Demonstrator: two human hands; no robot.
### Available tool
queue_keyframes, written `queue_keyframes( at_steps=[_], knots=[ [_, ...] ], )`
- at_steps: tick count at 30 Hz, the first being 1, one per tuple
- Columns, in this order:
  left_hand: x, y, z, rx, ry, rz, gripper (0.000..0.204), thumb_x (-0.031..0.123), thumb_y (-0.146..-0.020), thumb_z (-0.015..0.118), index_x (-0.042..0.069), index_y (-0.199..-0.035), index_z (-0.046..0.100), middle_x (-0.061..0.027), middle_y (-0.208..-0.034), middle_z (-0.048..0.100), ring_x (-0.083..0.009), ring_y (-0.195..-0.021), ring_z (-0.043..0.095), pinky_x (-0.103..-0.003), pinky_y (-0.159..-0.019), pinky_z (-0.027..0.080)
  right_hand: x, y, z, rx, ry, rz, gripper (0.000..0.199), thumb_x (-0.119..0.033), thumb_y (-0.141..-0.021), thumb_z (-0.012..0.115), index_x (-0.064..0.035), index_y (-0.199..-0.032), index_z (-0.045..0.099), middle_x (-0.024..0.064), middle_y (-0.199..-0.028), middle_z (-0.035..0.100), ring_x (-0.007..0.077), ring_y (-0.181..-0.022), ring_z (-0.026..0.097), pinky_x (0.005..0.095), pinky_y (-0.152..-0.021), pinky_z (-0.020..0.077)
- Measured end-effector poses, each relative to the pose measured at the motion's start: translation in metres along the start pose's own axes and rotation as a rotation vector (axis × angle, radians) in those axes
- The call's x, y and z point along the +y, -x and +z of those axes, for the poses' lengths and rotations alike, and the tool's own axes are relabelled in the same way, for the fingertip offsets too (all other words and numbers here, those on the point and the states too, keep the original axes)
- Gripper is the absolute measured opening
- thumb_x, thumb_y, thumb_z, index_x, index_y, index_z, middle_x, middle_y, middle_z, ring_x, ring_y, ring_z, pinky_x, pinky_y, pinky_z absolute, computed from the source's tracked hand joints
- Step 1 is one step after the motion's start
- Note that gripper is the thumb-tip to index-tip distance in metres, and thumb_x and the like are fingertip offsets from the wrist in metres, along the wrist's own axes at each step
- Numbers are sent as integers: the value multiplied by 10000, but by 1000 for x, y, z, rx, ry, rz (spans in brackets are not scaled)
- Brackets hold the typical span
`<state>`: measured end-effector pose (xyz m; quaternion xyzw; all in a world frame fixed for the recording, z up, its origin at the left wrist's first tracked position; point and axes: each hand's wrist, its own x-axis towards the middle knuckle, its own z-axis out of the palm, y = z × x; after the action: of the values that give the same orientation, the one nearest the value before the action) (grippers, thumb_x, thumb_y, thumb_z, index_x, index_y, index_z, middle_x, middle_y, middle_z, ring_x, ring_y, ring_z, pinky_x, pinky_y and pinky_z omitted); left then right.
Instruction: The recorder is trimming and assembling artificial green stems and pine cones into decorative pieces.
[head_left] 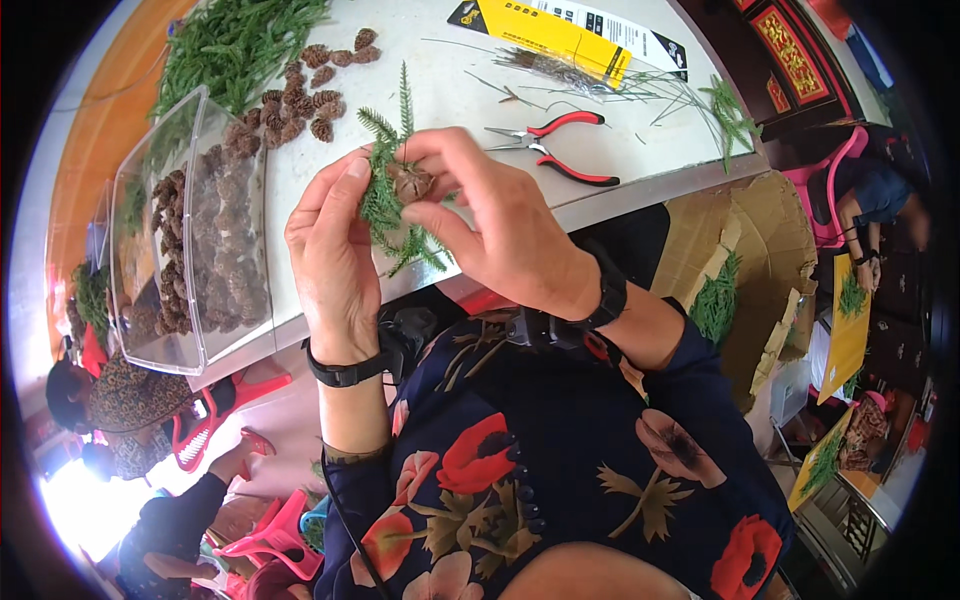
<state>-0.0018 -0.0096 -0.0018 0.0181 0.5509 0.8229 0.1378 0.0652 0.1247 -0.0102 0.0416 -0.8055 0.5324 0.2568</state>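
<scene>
Between my hands, above the near edge of the white table, is a green artificial pine sprig. My left hand pinches the sprig from its left side, thumb up against the needles. A brown pine cone sits against the sprig, and the thumb and fingers of my right hand close around it. Whether a wire joins cone and sprig is hidden by my fingers. Red-and-black handled pliers lie with their jaws apart on the table, just beyond my right hand.
Loose pine cones lie at the back left, beside a heap of green sprigs. A clear plastic box of cones stands at the left. Thin wires and yellow packaging are at the back; a cardboard box stands right. Other people sit nearby.
</scene>
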Motion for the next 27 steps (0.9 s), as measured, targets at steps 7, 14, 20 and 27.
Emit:
queue_keyframes(
  at_steps=[7, 14, 20, 27],
  knots=[
    [2, 4, 4, -33, 37, -41, 162, 58, -869, 635, -22, -1003, 678, -34, -881, 671, -68, -773, 586, -184, -687, 434, 8, 4, -2, 89, -99, -48, 292, 13, -770, 678, -11, -1045, 583, 114, -858, 624, 264, -749, 631, 297, -644, 504],
    [-8, 10, 6, -51, -157, 121, 128, 60, -861, 655, -19, -951, 698, 20, -792, 590, -55, -691, 501, -175, -631, 373, 3, -1, -8, 92, 353, -320, 282, 53, -747, 660, -25, -1014, 609, 100, -781, 594, 270, -681, 596, 336, -578, 470],
    [-16, 17, 12, -12, -418, 376, 91, 36, -842, 669, -19, -908, 695, 4, -772, 563, -62, -689, 492, -201, -615, 376, 4, 6, -5, 108, 259, -294, 287, 42, -743, 672, -29, -1015, 610, 99, -777, 596, 264, -660, 589, 327, -563, 463],
    [-19, 19, 14, 79, -695, 602, 63, 11, -810, 666, -14, -866, 684, -32, -762, 565, -95, -684, 497, -234, -630, 400, -2, 5, -24, 3, 98, -182, 262, -13, -774, 691, -15, -1026, 619, 69, -781, 610, 162, -616, 557, 270, -535, 429]
  ],
)
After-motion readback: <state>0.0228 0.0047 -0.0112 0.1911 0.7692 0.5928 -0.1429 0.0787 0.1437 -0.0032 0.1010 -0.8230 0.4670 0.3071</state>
